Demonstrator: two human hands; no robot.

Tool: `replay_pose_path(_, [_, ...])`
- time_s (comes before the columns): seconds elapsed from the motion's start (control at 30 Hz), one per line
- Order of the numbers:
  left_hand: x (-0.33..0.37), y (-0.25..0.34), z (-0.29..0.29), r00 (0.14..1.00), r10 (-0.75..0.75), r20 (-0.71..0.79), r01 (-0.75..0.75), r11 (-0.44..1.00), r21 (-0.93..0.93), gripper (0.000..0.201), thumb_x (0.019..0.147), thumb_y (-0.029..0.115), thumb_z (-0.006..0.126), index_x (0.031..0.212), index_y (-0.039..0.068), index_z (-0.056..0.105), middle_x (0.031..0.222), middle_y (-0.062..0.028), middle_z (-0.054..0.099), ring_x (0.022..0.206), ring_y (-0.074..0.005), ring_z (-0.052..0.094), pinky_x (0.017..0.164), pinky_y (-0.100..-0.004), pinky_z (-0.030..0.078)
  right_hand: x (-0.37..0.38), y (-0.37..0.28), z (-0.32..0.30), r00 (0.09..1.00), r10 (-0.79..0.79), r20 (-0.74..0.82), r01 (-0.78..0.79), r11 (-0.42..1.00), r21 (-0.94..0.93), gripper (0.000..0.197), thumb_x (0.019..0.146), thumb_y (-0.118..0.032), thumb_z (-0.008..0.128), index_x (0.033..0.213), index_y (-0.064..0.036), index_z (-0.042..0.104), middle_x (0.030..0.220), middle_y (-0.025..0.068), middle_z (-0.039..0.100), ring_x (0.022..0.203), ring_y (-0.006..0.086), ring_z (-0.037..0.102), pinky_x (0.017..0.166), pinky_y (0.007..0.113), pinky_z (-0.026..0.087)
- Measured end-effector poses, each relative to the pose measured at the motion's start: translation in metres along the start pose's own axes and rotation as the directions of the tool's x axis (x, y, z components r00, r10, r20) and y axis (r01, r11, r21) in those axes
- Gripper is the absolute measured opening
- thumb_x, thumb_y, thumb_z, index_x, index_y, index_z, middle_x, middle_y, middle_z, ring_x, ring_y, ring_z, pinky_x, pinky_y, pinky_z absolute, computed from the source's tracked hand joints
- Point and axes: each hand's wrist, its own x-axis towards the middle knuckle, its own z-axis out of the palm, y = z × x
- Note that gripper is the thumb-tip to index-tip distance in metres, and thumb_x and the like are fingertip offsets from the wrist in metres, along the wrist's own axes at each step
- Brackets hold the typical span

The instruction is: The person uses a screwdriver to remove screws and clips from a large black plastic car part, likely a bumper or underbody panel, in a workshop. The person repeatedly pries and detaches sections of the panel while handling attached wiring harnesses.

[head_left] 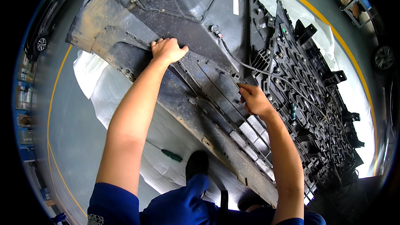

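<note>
A large, dirt-streaked black car bumper [212, 129] lies in front of me. My left hand [167, 51] is closed over a ridge on it, the fingertips hidden behind the edge. Farther right and nearer to me, my right hand [255, 100] is closed round a thin tool [236, 82], most of which the fist covers. Its slim end reaches to a clip on the bumper's seam. Just beyond that hand, a black cable [233, 56] with a connector [216, 31] runs across the bumper toward the black grille [308, 79].
A green-handled screwdriver [171, 155] lies on the white film [112, 100] near my shoe [196, 162]. Another green-handled tool [293, 111] rests on the grille. Brackets [335, 77] jut from the grille's far side. Parked cars and a cart [352, 4] stand beyond yellow floor lines.
</note>
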Motion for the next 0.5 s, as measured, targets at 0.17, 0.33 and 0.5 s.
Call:
replay_pose_path(0.17, [-0.001, 0.003, -0.005, 0.999, -0.004, 0.037, 0.005, 1.0, -0.013, 0.057, 0.09, 0.06, 0.066, 0.114, 0.009, 0.077, 0.123, -0.0106, 0.074, 0.125, -0.0304, 0.061, 0.109, -0.0482, 0.037, 0.005, 0.007, 0.012, 0.987, -0.097, -0.126, 0.077, 0.985, -0.156, 0.038, 0.104, -0.023, 0.059, 0.131, 0.0012, 0.068, 0.079, 0.0195, 0.072, 0.068, 0.0248, 0.07, 0.07, 0.039, 0.055])
replay_pose_path(0.33, [-0.001, 0.0, -0.005, 1.0, -0.016, 0.026, 0.017, 1.0, -0.007, 0.057, 0.09, 0.06, 0.066, 0.116, 0.01, 0.077, 0.124, -0.0107, 0.074, 0.126, -0.0299, 0.061, 0.111, -0.0475, 0.036, 0.003, -0.005, 0.009, 0.987, -0.14, -0.075, 0.123, 0.974, -0.19, 0.037, 0.104, -0.022, 0.057, 0.13, 0.0023, 0.068, 0.079, 0.0184, 0.069, 0.07, 0.0253, 0.069, 0.069, 0.038, 0.052])
replay_pose_path(0.5, [-0.003, 0.003, -0.007, 0.999, -0.013, 0.043, 0.013, 1.0, -0.012, 0.058, 0.09, 0.059, 0.066, 0.118, 0.009, 0.076, 0.125, -0.0108, 0.074, 0.127, -0.0297, 0.06, 0.111, -0.0475, 0.036, 0.001, -0.01, 0.005, 0.998, -0.046, -0.033, 0.043, 0.995, -0.094, 0.04, 0.109, -0.023, 0.055, 0.141, 0.0002, 0.062, 0.073, 0.0048, 0.056, 0.048, 0.0125, 0.054, 0.041, 0.031, 0.041])
